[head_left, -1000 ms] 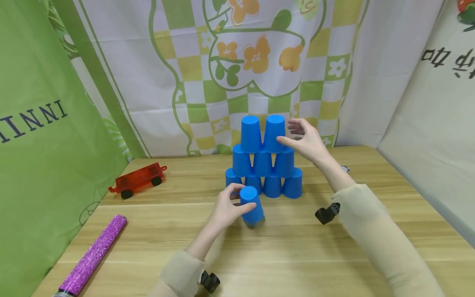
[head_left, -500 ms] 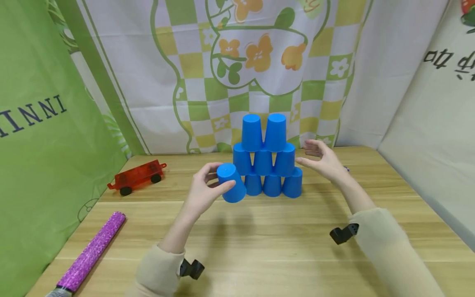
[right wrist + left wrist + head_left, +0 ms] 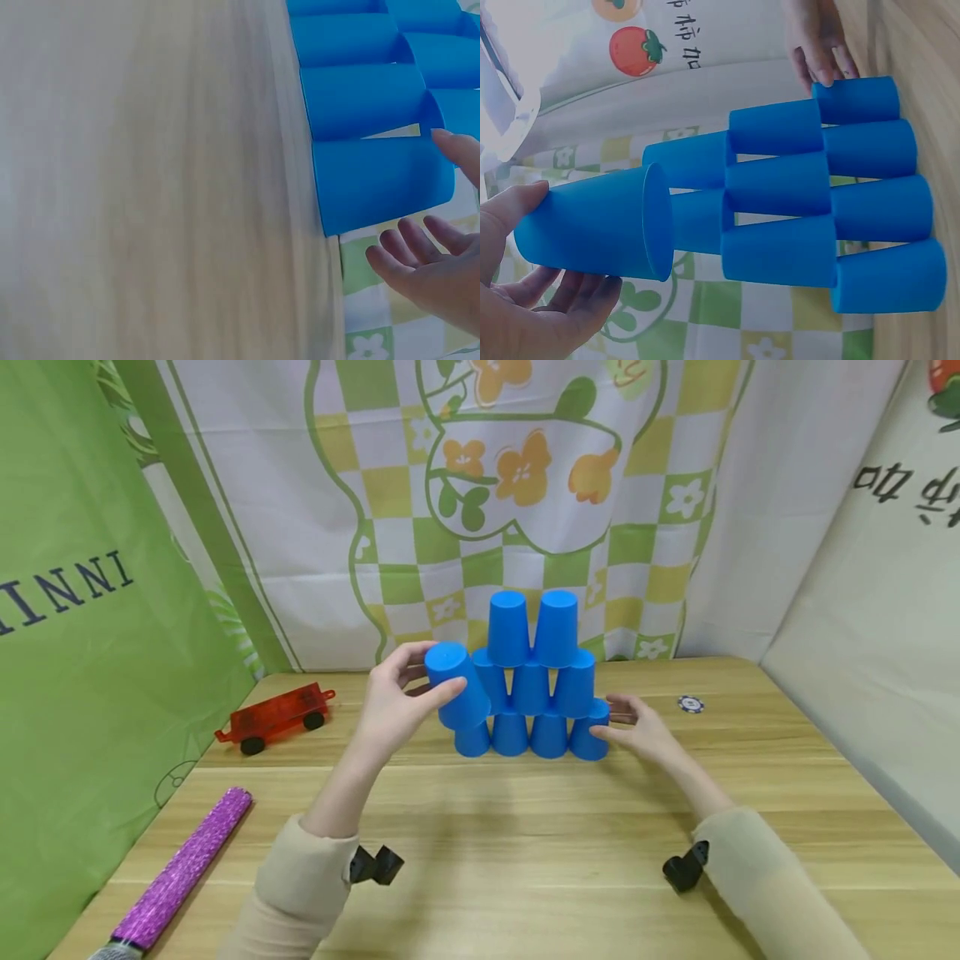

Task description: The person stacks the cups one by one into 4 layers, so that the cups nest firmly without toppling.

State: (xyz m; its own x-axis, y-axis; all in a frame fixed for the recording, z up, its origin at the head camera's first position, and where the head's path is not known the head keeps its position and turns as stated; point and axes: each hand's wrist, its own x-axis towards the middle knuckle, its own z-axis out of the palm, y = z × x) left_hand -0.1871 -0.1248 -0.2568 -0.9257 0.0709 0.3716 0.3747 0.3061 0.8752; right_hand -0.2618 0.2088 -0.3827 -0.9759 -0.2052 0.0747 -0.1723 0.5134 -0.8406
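Observation:
My left hand [image 3: 392, 708] grips a blue plastic cup [image 3: 459, 689], mouth down and slightly tilted, in front of the left side of a stack of matching cups. In the left wrist view the thumb and fingers hold this cup [image 3: 592, 225] near its closed end. The stack has several upside-down cups in its bottom row, three in the middle row and two top cups [image 3: 557, 628]. My right hand [image 3: 643, 733] is at the bottom row's rightmost cup [image 3: 589, 737]. In the right wrist view its thumb is at that cup [image 3: 382, 180], with the fingers loosely spread beside it.
A red toy wagon [image 3: 277, 718] stands at the table's left back. A purple glittery tube [image 3: 187, 864] lies at the left front. Behind the right hand lies a small round chip [image 3: 691, 704]. A patterned curtain [image 3: 420, 585] hangs behind the wooden table [image 3: 555, 852].
My left hand has lifted the cup off the table and carried it up and left, toward the stack. My right hand has moved from the top right cup down to the bottom right one.

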